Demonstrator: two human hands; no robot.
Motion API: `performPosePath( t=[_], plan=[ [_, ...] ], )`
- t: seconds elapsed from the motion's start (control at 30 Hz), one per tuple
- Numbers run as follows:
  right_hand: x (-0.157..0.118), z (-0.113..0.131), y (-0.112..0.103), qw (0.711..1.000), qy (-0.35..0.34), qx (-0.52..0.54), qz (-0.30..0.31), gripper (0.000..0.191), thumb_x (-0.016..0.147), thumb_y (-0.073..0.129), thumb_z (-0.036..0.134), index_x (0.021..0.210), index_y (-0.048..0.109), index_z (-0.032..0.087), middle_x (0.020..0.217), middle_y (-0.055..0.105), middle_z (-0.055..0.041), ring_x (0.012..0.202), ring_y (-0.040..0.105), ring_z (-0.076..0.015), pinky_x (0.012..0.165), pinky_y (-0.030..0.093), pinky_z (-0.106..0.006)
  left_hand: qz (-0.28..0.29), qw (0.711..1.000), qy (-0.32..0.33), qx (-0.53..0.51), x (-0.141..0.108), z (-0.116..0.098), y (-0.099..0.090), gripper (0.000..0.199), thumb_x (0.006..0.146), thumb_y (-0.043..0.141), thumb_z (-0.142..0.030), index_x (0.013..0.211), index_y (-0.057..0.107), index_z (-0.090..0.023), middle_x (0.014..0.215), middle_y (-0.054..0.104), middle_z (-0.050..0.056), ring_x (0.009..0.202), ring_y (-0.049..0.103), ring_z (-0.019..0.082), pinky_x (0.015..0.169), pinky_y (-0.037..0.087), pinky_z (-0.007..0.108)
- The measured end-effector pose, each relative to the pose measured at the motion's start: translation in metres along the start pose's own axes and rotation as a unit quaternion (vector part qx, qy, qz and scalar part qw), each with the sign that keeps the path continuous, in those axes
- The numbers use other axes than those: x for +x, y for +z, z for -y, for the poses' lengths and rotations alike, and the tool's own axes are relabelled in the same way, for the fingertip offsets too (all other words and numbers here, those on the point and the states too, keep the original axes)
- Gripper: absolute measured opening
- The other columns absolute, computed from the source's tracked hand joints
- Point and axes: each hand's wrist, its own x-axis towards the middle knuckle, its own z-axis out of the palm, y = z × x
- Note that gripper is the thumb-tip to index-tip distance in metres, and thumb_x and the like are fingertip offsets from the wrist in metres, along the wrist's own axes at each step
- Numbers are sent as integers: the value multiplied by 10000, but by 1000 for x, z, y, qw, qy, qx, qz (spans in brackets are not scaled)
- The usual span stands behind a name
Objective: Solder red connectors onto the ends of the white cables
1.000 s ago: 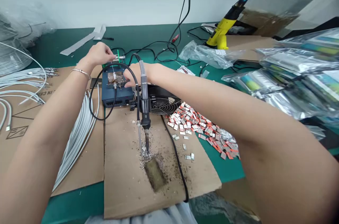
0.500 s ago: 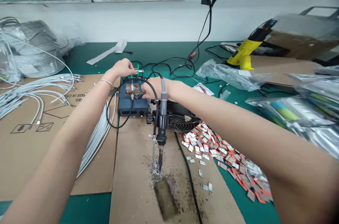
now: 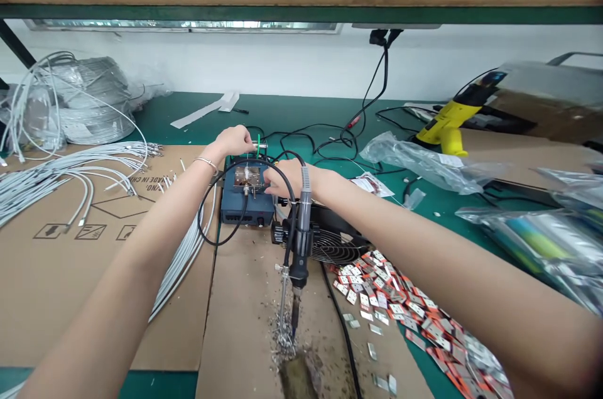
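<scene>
My left hand point(image 3: 237, 140) is closed in a pinch beside a small spool with a green rim point(image 3: 259, 146), above the blue box-shaped machine point(image 3: 245, 213). What its fingertips hold is too small to make out. My right hand point(image 3: 288, 178) has its fingers curled against the right side of the metal mechanism point(image 3: 248, 177) on top of that machine; its fingertips are partly hidden. A black cable loops from the machine to a soldering iron point(image 3: 301, 254), which is clamped tip-down on a stand. Bits of solder point(image 3: 284, 336) lie around its tip.
Orange-and-silver metal tabs point(image 3: 405, 298) are heaped beside a round black fan grille point(image 3: 334, 247). White cables point(image 3: 113, 163) lie on cardboard at left, with wire coils point(image 3: 94, 100) behind. A yellow heat gun point(image 3: 447, 122) and plastic bags stand at right. A shelf point(image 3: 301, 0) crosses above.
The camera has tilted up, so the scene sits lower and the items on the shelf show. Both hands stay at the blue machine in nearly the same pose.
</scene>
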Motion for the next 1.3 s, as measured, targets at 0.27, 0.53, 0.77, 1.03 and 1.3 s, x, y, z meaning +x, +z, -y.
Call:
performPosePath(
  t=[0.27,0.53,0.77,1.03,1.3],
  plan=[
    [-3,2,1,1000,-1,-18,-6,274,944,515,262,1148,661,151,1105,684,-174,1097,627,-318,828,511,-390,-4,1000,2,0,0,-1,0,106,728,640,-255,727,726,-194,865,760,78,817,680,229,739,501,293],
    [-4,6,-2,1000,7,-23,-9,260,939,544,262,1135,671,148,1103,677,-186,1067,635,-323,827,506,-385,0,1000,-6,9,-1,-2,2,123,721,653,-232,790,751,-206,894,765,73,880,688,240,793,509,303],
    [-4,7,-5,1000,10,-24,-17,248,935,560,253,1111,685,130,1096,679,-192,1035,646,-304,808,497,-353,8,999,-8,35,0,-2,2,153,723,657,-239,832,761,-214,960,762,91,933,685,281,845,505,356],
    [-12,10,-9,1000,21,11,-12,283,950,523,234,1158,673,113,1145,663,-187,1105,610,-353,874,494,-423,-9,1000,-19,18,-2,-5,1,213,651,748,-285,845,749,-198,892,735,66,1063,629,300,978,440,372],
    [-11,6,-6,1000,3,-16,-25,251,952,527,253,1065,681,89,1053,678,-169,1046,627,-324,845,489,-389,7,999,4,40,1,-4,-1,245,662,709,-363,843,759,-206,914,728,70,1022,616,304,1012,394,418]
  ],
)
